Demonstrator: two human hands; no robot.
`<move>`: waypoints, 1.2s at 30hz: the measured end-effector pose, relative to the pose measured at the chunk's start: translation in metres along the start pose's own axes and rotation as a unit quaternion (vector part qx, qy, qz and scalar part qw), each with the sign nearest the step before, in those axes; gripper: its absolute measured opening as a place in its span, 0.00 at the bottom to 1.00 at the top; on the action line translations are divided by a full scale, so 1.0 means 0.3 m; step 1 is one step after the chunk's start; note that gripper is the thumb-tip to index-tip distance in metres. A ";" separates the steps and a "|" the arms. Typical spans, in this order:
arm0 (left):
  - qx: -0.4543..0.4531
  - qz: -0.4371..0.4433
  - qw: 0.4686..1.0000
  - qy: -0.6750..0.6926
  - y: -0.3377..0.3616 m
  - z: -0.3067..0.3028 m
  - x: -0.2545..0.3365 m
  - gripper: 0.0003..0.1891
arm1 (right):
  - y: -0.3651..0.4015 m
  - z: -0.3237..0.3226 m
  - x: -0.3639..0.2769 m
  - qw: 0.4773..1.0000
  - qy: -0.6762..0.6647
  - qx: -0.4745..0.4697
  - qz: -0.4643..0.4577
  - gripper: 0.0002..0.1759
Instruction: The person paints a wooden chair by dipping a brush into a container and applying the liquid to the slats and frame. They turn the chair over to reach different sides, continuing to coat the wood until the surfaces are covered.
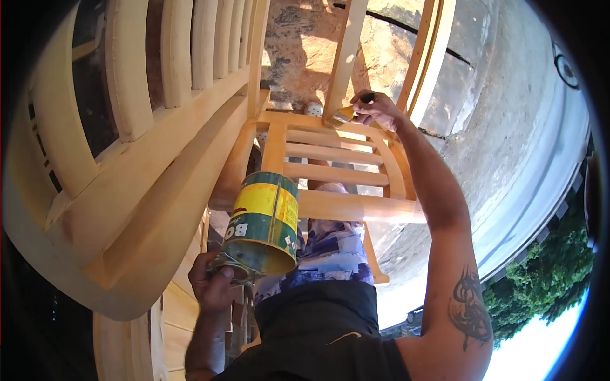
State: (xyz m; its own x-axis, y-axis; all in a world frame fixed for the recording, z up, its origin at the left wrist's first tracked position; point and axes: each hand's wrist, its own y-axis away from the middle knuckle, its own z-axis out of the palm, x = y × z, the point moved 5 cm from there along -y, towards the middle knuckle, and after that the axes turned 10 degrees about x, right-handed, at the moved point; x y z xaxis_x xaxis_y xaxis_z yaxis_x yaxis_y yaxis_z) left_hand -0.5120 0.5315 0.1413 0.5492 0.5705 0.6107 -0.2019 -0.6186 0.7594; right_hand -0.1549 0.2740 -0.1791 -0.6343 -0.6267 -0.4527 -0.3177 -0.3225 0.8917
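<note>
My right hand (379, 111) is closed around a paintbrush (345, 114) with a dark handle end. The bristles are at the joint where a long wooden bar (344, 60) meets the slatted wooden frame (330, 152); whether they touch is too small to tell. Low at the left, my left hand (213, 279) is closed at the mouth of a green and yellow paint can (264, 213), its thumb over a shiny greyish piece at the rim. The can's open mouth faces me. Its contents are hard to make out.
Pale wooden slats (127, 76) on a long rail (152, 143) stand close on the left. Another wooden bar (427, 57) runs at upper right. Beneath lies a stained concrete floor (298, 57), with a pale surface (502, 152) curving along the right. A light shoe (314, 109) shows below the frame.
</note>
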 end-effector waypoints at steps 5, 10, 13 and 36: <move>-0.024 0.006 1.000 0.003 -0.007 0.017 0.016 0.18 | -0.008 -0.052 0.098 0.997 0.031 -0.033 0.059 0.07; -0.032 0.018 0.999 0.013 -0.011 0.047 0.026 0.17 | 0.025 -0.082 0.001 0.998 0.053 0.025 -0.020 0.05; -0.048 0.043 0.998 -0.003 -0.018 0.081 0.039 0.17 | 0.040 -0.039 0.079 0.993 0.103 -0.024 0.054 0.07; -0.065 0.043 0.997 -0.007 -0.070 0.222 0.078 0.15 | -0.189 -0.075 0.195 0.924 0.309 0.222 0.035 0.17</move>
State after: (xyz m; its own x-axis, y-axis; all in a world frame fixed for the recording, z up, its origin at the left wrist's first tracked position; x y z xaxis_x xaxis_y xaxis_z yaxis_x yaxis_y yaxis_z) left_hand -0.4409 0.5219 0.1245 0.5356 0.5102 0.6730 -0.3515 -0.5899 0.7270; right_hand -0.1581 0.2396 -0.2563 -0.1850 -0.9646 -0.1880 -0.6366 -0.0281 0.7707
